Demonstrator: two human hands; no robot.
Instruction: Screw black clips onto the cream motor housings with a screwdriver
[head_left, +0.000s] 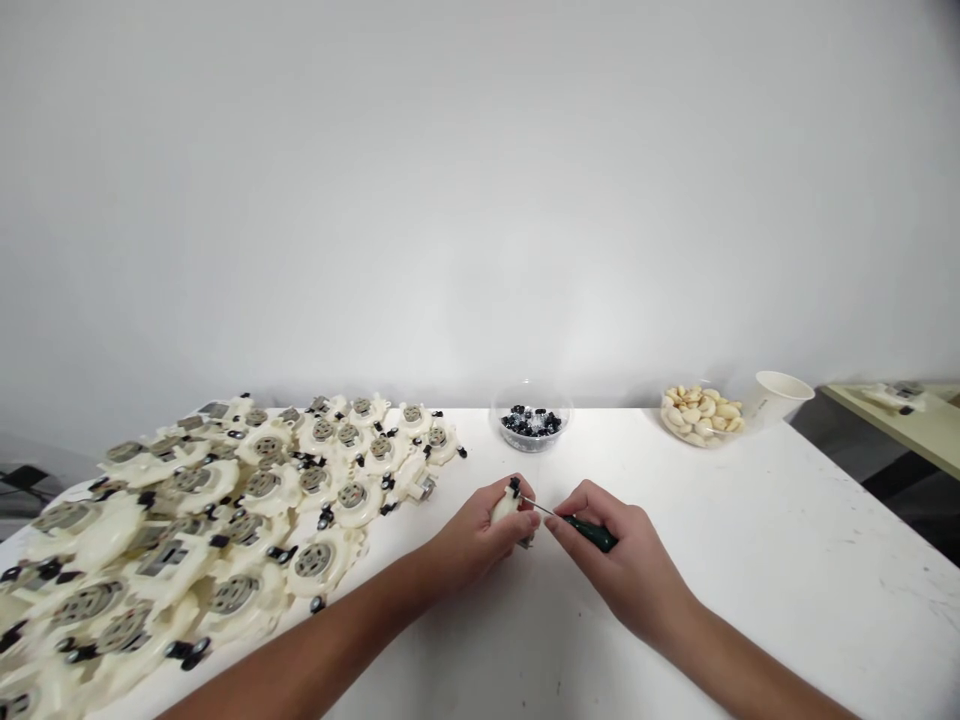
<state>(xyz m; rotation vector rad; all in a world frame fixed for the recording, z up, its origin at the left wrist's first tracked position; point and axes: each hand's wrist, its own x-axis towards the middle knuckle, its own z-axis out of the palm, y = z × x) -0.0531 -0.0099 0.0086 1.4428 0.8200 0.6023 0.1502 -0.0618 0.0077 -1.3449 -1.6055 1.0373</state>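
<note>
My left hand (pixel 474 535) grips a small cream plastic part (pixel 504 508) with a black piece (pixel 514 486) on top, and its lower end is hidden by my fingers. My right hand (pixel 616 553) holds a green-handled screwdriver (pixel 591 533) by the handle. Its thin steel shaft (pixel 541 507) reaches left, and its tip meets the part near the black piece. The two hands are close together over the white table (pixel 757 600).
A large spread of cream plastic assemblies (pixel 225 520) with grey metal discs and black pieces covers the table's left side. At the far edge stand a clear bowl of small black and clear pieces (pixel 531 420), a clear bowl of pale clove-shaped pieces (pixel 701 416) and a white paper cup (pixel 781 396).
</note>
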